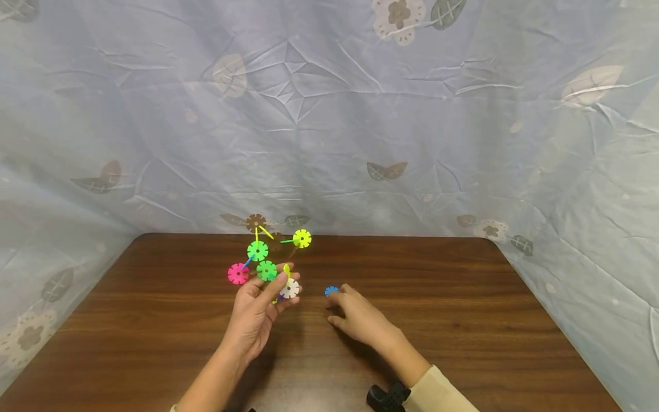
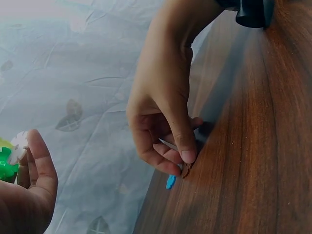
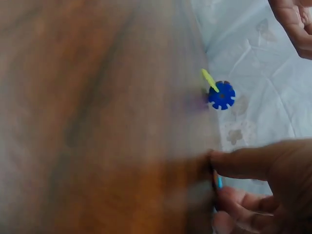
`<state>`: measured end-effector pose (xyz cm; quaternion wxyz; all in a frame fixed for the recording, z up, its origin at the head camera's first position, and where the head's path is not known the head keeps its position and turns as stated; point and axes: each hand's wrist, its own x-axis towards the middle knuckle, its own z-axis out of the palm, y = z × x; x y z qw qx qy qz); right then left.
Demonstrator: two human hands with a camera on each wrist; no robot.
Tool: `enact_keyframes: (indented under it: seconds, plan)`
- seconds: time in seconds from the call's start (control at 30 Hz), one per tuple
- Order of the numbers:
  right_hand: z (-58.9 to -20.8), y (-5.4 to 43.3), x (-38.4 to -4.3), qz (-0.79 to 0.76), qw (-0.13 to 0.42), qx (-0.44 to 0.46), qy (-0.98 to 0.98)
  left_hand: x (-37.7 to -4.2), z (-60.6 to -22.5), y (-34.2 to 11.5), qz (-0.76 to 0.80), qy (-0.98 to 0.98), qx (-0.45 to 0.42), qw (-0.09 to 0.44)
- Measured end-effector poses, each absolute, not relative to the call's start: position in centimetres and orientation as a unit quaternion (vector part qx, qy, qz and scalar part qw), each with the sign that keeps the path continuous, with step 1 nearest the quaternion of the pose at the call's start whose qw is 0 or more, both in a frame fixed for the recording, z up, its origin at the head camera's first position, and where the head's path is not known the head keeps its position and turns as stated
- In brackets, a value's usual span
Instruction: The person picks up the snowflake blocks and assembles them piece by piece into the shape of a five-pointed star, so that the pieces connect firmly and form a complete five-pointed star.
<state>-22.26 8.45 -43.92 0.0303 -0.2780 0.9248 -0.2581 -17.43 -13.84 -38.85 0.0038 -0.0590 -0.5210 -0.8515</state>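
Observation:
My left hand grips a built cluster of notched plastic discs above the table. The cluster has a pink disc, green discs, a white disc near the thumb, and a yellow-green disc at its far end. Low on it, a dark blue disc with a yellow one slotted in shows in the right wrist view. My right hand is down at the tabletop, thumb and forefinger pinching a brown disc. Right by these fingertips is a light blue disc.
The brown wood-grain table reaches back to a pale patterned cloth, which hangs behind it and along both sides. A black wrist device sits at the right sleeve.

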Motion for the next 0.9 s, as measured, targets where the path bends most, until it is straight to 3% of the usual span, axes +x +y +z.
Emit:
enact_keyframes:
  seconds: [0.5,0.73,0.9]
  plan:
    - [-42.5,10.2,-22.5,-0.359,0.112,-0.287,0.881,-17.5,-39.8,-13.5,-0.832,-0.546,-0.080,-0.056]
    - [-38.7,10.9,-21.5,-0.478,0.015,-0.285,0.830,-17.4,-40.4,-13.1,-0.829,-0.544,-0.089,-0.096]
    - [-36.9,10.2,-20.2,-0.622,-0.018,-0.285,0.729,-17.4,-40.8,-12.2,-0.825,-0.545,-0.103,-0.109]
